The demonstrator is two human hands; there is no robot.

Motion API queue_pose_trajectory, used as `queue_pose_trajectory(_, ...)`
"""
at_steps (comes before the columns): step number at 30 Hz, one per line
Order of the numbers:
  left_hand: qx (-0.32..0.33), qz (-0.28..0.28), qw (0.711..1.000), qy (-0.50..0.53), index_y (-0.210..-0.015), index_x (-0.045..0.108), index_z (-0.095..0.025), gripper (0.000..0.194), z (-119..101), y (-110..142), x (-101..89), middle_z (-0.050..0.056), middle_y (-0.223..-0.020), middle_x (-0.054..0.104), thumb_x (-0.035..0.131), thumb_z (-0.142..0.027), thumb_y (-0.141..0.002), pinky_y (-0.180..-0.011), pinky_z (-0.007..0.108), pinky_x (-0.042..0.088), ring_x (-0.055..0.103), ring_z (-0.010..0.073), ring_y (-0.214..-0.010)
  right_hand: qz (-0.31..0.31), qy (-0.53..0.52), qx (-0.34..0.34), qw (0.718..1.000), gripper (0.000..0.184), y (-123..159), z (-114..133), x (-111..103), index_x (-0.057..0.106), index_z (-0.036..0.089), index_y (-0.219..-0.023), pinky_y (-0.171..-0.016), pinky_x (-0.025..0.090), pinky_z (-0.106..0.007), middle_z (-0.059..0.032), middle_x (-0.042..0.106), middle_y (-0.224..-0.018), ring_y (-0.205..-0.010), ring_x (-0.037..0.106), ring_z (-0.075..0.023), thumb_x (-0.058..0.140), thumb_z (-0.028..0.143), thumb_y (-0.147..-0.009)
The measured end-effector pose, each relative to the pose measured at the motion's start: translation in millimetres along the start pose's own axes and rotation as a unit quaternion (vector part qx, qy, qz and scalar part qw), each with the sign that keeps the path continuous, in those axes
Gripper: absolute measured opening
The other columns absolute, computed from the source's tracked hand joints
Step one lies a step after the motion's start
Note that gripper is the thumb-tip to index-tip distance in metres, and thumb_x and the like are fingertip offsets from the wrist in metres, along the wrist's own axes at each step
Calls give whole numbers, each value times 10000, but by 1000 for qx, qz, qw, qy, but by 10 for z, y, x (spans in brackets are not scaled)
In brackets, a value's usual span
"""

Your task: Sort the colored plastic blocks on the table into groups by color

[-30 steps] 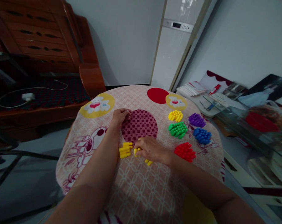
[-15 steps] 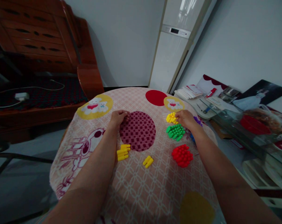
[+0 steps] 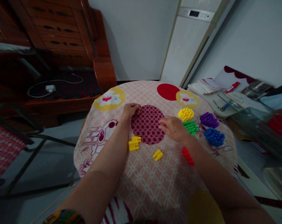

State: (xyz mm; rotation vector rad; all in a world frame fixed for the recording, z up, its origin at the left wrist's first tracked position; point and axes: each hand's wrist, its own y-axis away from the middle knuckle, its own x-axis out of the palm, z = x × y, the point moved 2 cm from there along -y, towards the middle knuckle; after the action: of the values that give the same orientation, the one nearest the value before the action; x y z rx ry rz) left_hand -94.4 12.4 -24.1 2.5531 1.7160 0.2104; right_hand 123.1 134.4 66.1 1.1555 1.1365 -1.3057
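Observation:
My left hand (image 3: 131, 110) rests at the left edge of the dark red checkered circle (image 3: 147, 124) on the tablecloth, fingers curled in; whatever they hold is hidden. Over the circle's right side is my right hand (image 3: 174, 128), its fingertips pinched together, and anything between them is too small to make out. Close to my left forearm lie several yellow plastic sticks (image 3: 134, 144). A pair of yellow sticks (image 3: 158, 155) lies nearer the front. Beyond my right hand stand a yellow bunch (image 3: 186, 114) and a partly covered green bunch (image 3: 191, 127). My right forearm partly hides the red bunch (image 3: 188, 156).
Purple (image 3: 209, 120) and blue (image 3: 214, 137) bunches sit at the right of the round table. A glass shelf (image 3: 250, 124) with papers and containers adjoins on the right. A wooden bench (image 3: 105, 73) stands behind left, and a woven chair (image 3: 10, 149) at the left.
My right hand has come away from the yellow bunch, moving left to the checkered circle. My left hand stays by the circle. The whole view has shifted, showing the purple and blue bunches fully.

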Motion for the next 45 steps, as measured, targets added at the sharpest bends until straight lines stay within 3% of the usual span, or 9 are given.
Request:
queue_pose_trajectory(5, 12, 8, 1000, 25, -801, 704, -94, 87, 6, 8, -21, 30, -630, 665, 625, -127, -785, -555, 235, 513, 573, 93, -479, 38, -47, -175, 983, 166, -15, 961, 482, 652, 183, -1050, -765, 446, -297, -79, 652, -1048, -937, 581, -198, 514, 211, -963)
queue_pose_trajectory(8, 13, 14, 999, 27, -794, 695, -96, 74, -5, 15, -21, 27, -618, 657, 631, -129, -780, -526, 212, 494, 571, 86, -470, 28, -58, -199, 978, 179, -35, 1105, 618, 654, 184, -924, -776, 450, -310, -79, 633, -1015, -968, 543, -211, 480, 173, -964)
queue_pose_trajectory(11, 11, 13, 1000, 26, -794, 689, -97, 70, -23, 21, -17, 20, -605, 653, 624, -118, -778, -495, 185, 469, 570, 78, -462, 14, -122, -212, 969, 118, -13, 1043, 561, 641, 182, -849, -814, 449, -314, -76, 632, -1008, -996, 532, -212, 551, 171, -924)
queue_pose_trajectory(14, 9, 13, 999, 29, -787, 692, -98, 87, -33, 18, -16, 14, -583, 648, 608, -102, -766, -482, 181, 465, 566, 82, -453, -7, -228, -180, 957, 47, 34, 854, 390, 619, 175, -822, -798, 437, -274, -37, 647, -933, -886, 563, -161, 657, 153, -839)
queue_pose_trajectory(19, 2, 9, 999, 36, -762, 694, -101, 107, -20, -1, -18, 13, -562, 648, 590, -85, -744, -470, 182, 461, 557, 87, -438, -117, -356, -5, 927, 120, 39, 161, 73, 584, 186, -791, -627, 387, -216, 47, 595, -713, -649, 525, -101, 694, 208, -750)
queue_pose_trajectory(23, 1, 11, 999, 35, -768, 694, -100, 109, -13, -9, -13, 13, -571, 652, 590, -85, -741, -469, 182, 462, 564, 88, -446, -230, -314, 61, 919, 103, -71, -603, -162, 576, 185, -768, -615, 402, -222, 45, 586, -690, -639, 543, -115, 649, 184, -696)
queue_pose_trajectory(26, 3, 10, 999, 32, -770, 696, -102, 110, -14, -4, -14, 10, -572, 651, 591, -87, -740, -480, 184, 465, 560, 85, -450, -267, -179, 105, 941, 119, -218, -1090, -294, 631, 175, -792, -672, 424, -250, 11, 646, -741, -688, 574, -141, 605, 133, -685)
queue_pose_trajectory(34, 2, 18, 999, 33, -748, 694, -115, 72, -8, -6, -22, 21, -587, 661, 623, -117, -737, -482, 187, 463, 566, 88, -459, -82, 102, 162, 978, 353, -613, -1676, -241, 763, 150, -1019, -895, 449, -293, -131, 735, -1090, -1022, 645, -228, 514, 46, -791)
queue_pose_trajectory(45, 1, 18, 1000, 16, -742, 695, -126, 74, -9, -13, -22, 7, -587, 651, 622, -117, -746, -503, 192, 471, 570, 86, -470, 41, 102, 155, 982, 451, -690, -1795, -64, 750, 154, -1151, -972, 450, -280, -130, 724, -1188, -1129, 647, -225, 491, 0, -816)
